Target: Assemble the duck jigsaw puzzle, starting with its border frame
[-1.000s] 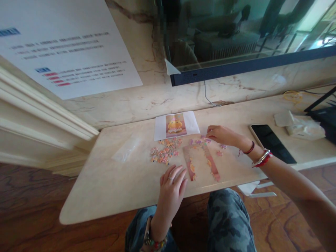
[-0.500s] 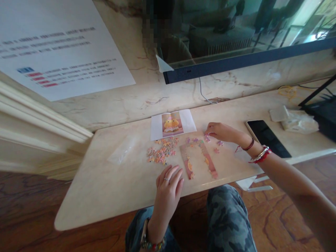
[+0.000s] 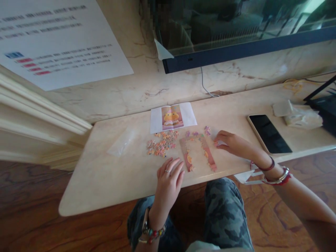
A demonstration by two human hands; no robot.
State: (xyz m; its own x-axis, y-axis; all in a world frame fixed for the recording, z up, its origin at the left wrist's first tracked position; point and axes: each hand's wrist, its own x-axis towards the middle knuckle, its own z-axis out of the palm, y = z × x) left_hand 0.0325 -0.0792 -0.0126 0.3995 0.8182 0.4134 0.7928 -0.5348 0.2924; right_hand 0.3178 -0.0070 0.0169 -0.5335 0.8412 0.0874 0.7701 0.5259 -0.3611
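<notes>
My right hand (image 3: 229, 142) is closed in a pinch on a small pink puzzle piece (image 3: 215, 142), just right of the partly built jigsaw puzzle (image 3: 188, 159). Assembled strips run along the puzzle's top and two sides, and its middle shows bare. Loose purple pieces (image 3: 207, 130) lie above its upper edge. Left of it is a heap of loose puzzle pieces (image 3: 161, 143). My left hand (image 3: 169, 176) rests open at the table's front edge, below the heap, fingers loosely bent and holding nothing.
A printed picture sheet (image 3: 172, 117) of a yellow figure lies behind the pieces. A clear plastic bag (image 3: 122, 141) is at the left, a phone (image 3: 270, 133) at the right. Farther right are a tissue pack (image 3: 301, 117) and a black device (image 3: 324, 110). A screen (image 3: 236, 45) hangs above.
My right hand has moved from the purple pieces above the puzzle, rightward and nearer to me, onto a pink piece. My left hand stays nearly still. The head view has shifted slightly.
</notes>
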